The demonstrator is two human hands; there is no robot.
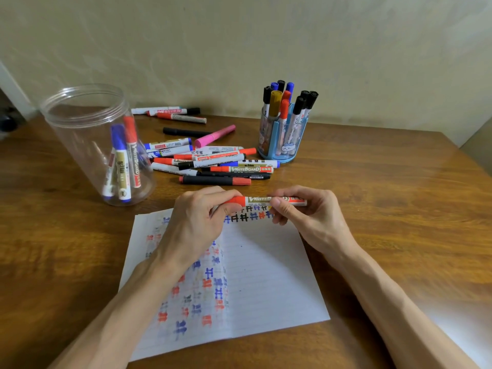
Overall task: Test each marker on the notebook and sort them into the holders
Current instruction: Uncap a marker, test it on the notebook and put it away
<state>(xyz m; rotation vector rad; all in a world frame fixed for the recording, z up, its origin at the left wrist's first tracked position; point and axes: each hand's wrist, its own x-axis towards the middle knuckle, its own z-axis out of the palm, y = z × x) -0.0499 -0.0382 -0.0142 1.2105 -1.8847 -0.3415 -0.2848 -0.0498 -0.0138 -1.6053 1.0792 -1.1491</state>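
Clear jar (80, 134), beyond the notebook (261, 275), left: a few blue and red markers. Blue holder (286, 153), beyond the notebook, right: many upright markers. Over the notebook's far edge: red marker (255, 201), label "WHITEBOARD", my left hand (197, 222) gripping its red end, my right hand (308, 217) pinching its barrel.

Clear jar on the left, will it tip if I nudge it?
Probably light: the jar looks like thin plastic holding only a few markers. It is tall, so a push near the rim may tip it; lower down, it likely slides.
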